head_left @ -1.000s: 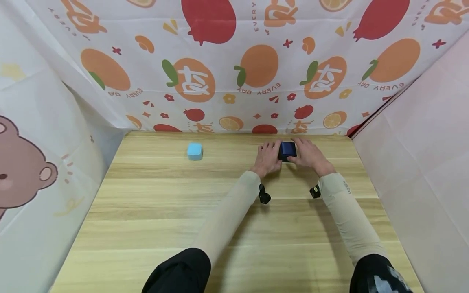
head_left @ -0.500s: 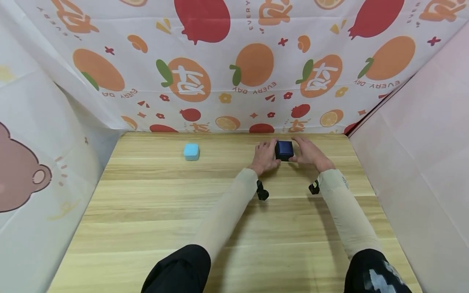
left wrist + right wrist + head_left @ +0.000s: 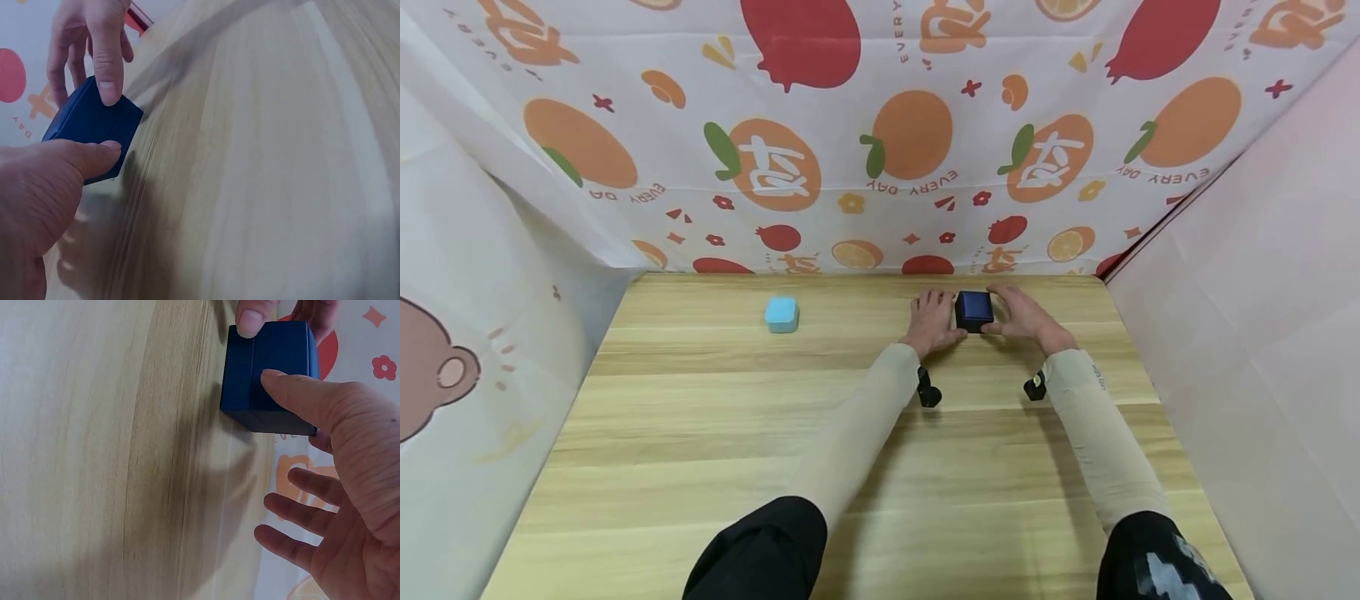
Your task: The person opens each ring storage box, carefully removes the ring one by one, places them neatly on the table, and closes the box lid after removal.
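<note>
From the head, the whole scene has slid a little to the left since a second ago. Against the fruit cloth (image 3: 887, 218), the dark blue box (image 3: 974, 312) is in about the same spot, at the far side of the table (image 3: 722, 467), right of the middle. The left hand (image 3: 932, 321) has moved a tiny bit away from the box's side, so more of that side shows. The right hand (image 3: 1028, 321) looks almost the same as before. There is one dark blue box, and one light blue block (image 3: 782, 315) well apart from it on the left. There are two hands, two long pale sleeves (image 3: 850, 442) and two small black gadgets (image 3: 928, 389), one at each wrist. Both arms stretch far forward and lean in toward the box.

From the left wrist, the left thumb (image 3: 94, 157) presses on the front of the box. The right thumb (image 3: 109, 87) touches it too, with the other right fingers hanging behind.

From the right wrist, each hand pinches the box, thumb in front and finger behind. Three right fingers are spread out, off the box. I cannot tell if the box is lifted.
</note>
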Demonstrator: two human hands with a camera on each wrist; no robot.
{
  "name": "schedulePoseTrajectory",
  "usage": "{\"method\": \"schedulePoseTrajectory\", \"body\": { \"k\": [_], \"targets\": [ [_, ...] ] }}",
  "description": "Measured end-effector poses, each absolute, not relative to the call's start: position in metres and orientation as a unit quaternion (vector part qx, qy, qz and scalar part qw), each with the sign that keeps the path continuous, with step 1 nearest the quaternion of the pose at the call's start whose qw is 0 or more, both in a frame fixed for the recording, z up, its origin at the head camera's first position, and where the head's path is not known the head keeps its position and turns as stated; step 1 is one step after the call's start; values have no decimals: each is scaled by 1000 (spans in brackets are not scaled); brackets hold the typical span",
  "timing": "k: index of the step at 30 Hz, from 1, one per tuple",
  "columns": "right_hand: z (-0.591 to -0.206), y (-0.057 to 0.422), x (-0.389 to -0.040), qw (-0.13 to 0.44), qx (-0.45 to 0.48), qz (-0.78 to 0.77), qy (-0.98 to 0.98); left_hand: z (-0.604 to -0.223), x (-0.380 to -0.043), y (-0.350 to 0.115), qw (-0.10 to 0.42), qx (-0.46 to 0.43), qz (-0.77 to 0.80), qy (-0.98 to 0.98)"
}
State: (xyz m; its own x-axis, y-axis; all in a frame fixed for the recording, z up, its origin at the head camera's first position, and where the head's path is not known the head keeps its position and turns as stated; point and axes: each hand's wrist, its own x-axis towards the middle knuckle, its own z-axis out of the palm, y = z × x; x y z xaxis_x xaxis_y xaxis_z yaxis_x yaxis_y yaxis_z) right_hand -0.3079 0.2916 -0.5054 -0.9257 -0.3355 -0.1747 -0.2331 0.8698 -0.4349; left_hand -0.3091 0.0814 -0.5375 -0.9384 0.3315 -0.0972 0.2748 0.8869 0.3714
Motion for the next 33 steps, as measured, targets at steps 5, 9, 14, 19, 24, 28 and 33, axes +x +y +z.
{"method": "schedulePoseTrajectory", "body": {
  "k": [5,9,14,19,24,28,33],
  "targets": [
    [-503,294,-306,125,-145,-214,958,-536,-309,82,75,166,174,968],
    [-502,297,-307,124,-147,-214,958,-536,-310,83,78,170,169,968],
    [-501,296,-309,126,-151,-214,957,-537,-310,84,82,170,170,967],
    [-503,294,-308,138,-149,-227,953,-537,-309,83,100,168,188,962],
    [-504,293,-307,152,-132,-244,948,-540,-308,82,109,162,212,958],
    [-504,293,-309,153,-126,-250,948,-543,-309,83,108,152,232,955],
    [-502,292,-308,159,-121,-260,945,-545,-307,83,115,147,239,953]
  ]
}}
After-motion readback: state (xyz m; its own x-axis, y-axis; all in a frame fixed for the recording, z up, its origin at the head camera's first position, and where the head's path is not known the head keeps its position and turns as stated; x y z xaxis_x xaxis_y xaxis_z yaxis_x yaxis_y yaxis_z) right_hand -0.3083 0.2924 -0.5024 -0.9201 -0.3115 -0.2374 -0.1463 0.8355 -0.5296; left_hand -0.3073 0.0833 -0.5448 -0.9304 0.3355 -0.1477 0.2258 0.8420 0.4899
